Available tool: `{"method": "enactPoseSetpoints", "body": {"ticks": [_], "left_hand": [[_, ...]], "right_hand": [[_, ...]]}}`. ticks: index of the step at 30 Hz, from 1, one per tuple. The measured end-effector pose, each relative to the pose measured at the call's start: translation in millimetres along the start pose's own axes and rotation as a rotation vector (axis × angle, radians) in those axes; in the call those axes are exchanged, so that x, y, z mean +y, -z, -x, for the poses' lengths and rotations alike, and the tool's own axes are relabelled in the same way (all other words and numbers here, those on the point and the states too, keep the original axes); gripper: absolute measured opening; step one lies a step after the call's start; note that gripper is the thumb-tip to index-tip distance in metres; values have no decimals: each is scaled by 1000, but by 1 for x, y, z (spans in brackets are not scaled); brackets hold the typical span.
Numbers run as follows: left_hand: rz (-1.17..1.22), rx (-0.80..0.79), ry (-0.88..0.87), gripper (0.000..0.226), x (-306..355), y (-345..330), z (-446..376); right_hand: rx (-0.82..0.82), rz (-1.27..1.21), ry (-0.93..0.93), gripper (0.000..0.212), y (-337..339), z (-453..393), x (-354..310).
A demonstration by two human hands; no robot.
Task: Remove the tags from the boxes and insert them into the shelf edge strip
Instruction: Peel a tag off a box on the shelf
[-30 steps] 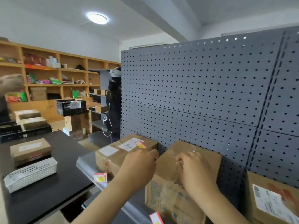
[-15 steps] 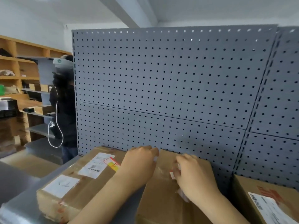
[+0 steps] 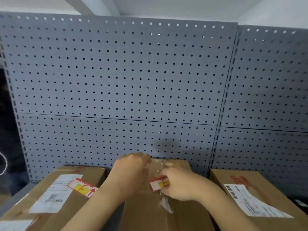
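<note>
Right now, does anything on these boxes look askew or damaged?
Yes. On the middle box, clear tape is peeled up and crumpled below the right hand, which pinches a red tag. On the left box, another tag sits crooked over the white label. No spills.

Three boxes stand in a row in front of the pegboard (image 3: 116, 77). The middle box (image 3: 150, 212) has the left box (image 3: 55, 197) on its left and the right box (image 3: 260, 197) on its right. Both hands and a tag (image 3: 159, 184) lie on the middle box's top.
</note>
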State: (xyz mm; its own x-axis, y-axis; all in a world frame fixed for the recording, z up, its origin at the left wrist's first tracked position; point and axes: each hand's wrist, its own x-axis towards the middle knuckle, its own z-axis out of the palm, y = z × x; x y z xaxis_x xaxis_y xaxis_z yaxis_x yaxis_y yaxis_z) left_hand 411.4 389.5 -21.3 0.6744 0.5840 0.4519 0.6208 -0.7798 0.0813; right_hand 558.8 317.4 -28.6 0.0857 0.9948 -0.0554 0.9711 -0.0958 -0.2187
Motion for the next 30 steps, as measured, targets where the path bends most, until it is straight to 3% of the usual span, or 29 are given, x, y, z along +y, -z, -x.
{"method": "enactPoseSetpoints", "body": {"ticks": [8,21,30], "left_hand": [[-5,-10,-7,29,4,-2,5],[-165,-20,-120,22,21,5,13],[-223,-7,-213,24,98,26,22]], "right_hand": [[-63,25,17,34,14,-2,3],[345,-156,-43,24,2,30,14],[533,-204,-109,17,19,119,43]]}}
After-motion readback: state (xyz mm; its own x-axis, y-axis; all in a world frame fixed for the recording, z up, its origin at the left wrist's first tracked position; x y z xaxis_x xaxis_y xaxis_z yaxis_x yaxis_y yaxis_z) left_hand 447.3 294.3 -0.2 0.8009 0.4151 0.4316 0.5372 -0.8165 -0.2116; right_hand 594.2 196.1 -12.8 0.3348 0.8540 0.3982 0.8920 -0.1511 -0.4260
